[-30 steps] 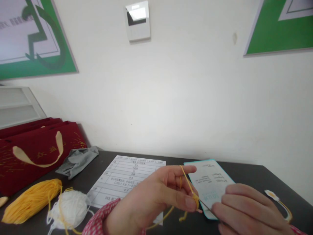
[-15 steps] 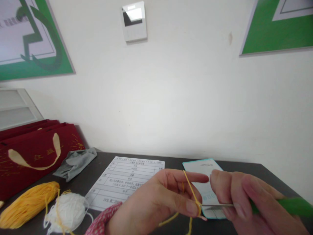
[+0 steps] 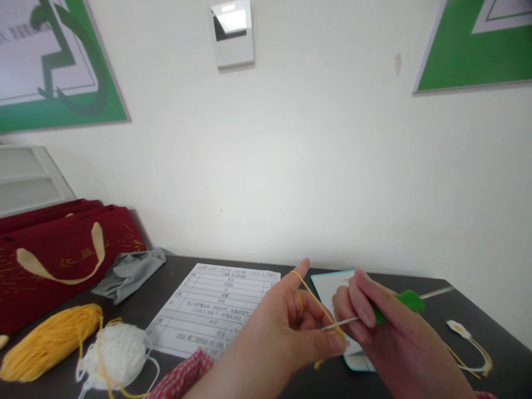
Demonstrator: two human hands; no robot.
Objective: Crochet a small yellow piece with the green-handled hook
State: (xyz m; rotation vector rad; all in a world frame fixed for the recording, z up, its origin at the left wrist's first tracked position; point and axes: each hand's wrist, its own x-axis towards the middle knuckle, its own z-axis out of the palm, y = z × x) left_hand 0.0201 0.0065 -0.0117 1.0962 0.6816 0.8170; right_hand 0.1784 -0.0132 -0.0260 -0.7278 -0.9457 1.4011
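Fingers of the left hand (image 3: 293, 332) are clamped on a small yellow piece (image 3: 339, 332), those of the right hand (image 3: 384, 328) around a green-handled hook (image 3: 410, 301) set at it; loops could be lost were the yarn strand (image 3: 312, 295) slackened.

Thumb of L hand (image 3: 305, 335) covers most of yellow yarn piece (image 3: 341, 334); stitches too small to tell. Fingers of R hand (image 3: 384, 324) hide part of green hook handle (image 3: 410, 301); hook tip shape too fine to tell. Card (image 3: 326, 284) partly hidden behind hands, print unreadable. Printed sheet (image 3: 199, 310) partly hidden behind L arm, sm. text blurry. Red bags (image 3: 41, 271) cut by L edge, posters (image 3: 114, 108) by top + side edges. R sleeve (image 3: 484, 395): only sliver at btm edge.
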